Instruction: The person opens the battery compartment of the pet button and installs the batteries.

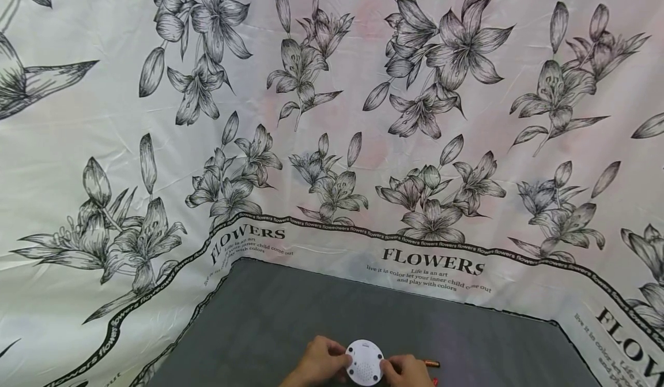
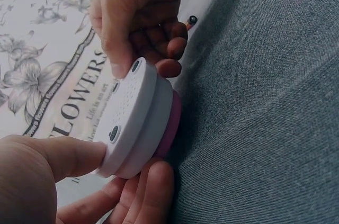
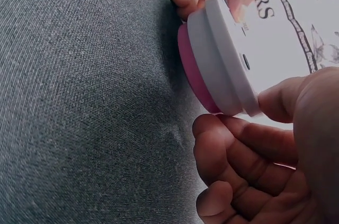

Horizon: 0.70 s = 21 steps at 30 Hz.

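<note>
A round white device (image 1: 365,364) with a pink part (image 3: 195,73) underneath is between my two hands, just over the grey surface. Its upturned white face carries small holes and dark round feet. My left hand (image 1: 319,361) pinches one edge of it, thumb on the white face and fingers curled below, as the left wrist view shows. The opposite edge is pinched by my right hand (image 1: 407,371), whose thumb presses the rim of that face. Just beyond the right hand lies a small orange-and-black cylinder (image 1: 432,363) resembling a battery.
A dark grey cloth-like surface (image 1: 290,306) lies under the hands. White sheeting (image 1: 332,145) printed with black lilies and the word FLOWERS rises around its back and sides. A small red item (image 1: 434,382) shows partly beside the right hand.
</note>
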Each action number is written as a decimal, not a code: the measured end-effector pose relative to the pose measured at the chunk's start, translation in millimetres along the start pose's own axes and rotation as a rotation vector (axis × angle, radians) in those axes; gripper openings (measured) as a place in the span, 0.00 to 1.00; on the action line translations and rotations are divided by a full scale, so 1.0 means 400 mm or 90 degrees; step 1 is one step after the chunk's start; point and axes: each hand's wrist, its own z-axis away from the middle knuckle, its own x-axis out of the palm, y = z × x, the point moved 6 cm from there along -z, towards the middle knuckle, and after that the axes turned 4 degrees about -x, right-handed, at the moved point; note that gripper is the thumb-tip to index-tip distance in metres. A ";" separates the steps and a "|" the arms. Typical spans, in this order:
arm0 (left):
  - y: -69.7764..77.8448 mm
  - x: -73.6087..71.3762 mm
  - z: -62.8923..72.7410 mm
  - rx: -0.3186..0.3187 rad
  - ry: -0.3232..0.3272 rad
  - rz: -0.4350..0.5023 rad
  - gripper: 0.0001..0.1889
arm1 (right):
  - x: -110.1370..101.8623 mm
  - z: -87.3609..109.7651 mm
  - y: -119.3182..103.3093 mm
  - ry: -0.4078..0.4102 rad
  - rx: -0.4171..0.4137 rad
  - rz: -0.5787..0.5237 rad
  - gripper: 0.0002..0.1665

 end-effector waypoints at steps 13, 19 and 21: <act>0.000 0.000 0.003 0.001 0.018 0.013 0.08 | -0.086 0.083 -0.268 0.133 -0.162 0.120 0.11; -0.005 0.002 0.001 0.000 0.016 0.013 0.07 | -0.075 0.085 -0.343 0.130 -0.246 0.164 0.13; -0.006 0.003 0.001 -0.003 0.016 0.012 0.07 | -0.066 0.075 -0.348 0.113 -0.250 0.170 0.12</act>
